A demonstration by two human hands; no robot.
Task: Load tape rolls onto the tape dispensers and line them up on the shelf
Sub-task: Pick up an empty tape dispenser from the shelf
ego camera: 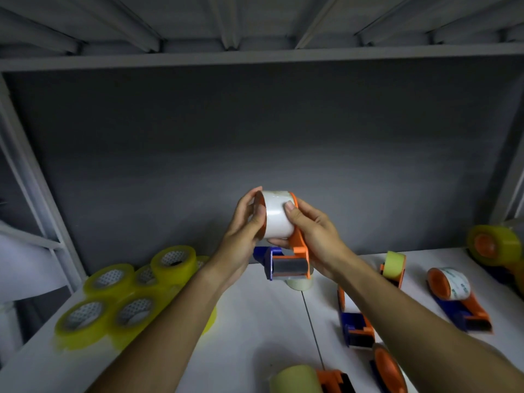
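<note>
Both hands are raised above the white shelf (255,321), holding one orange-and-blue tape dispenser (289,259) between them, in front of the grey back wall (255,131); a white tape roll (279,215) sits on the dispenser's wheel at the top, and the blue end with its grey blade plate hangs down toward the person. The left hand (243,236) curls around the left side of the roll, fingertips on the orange rim; the right hand (312,231) grips the dispenser's orange frame, its thumb pressed flat on the face of the roll.

On the left of the shelf lies a cluster of yellow tape rolls (122,293), flat on their sides and touching one another, two of them stacked on the others; just beneath the held dispenser a pale roll (299,283) stands on the shelf, mostly hidden. To the right lie more dispensers, well apart from the yellow cluster: one with a yellow-green roll (392,266) partly behind the right forearm; one with a clear printed roll (453,296) lying on its side; one at the far right edge with a yellow roll (493,245), blurred; another blue-and-orange one (355,324) under the right forearm, whether it is loaded I cannot tell. At the near edge sits a dispenser with a pale yellow roll (306,378), and beside it an orange wheel (388,370) of a further one, cut off by the frame. A thin seam (312,327) runs down the shelf top.
</note>
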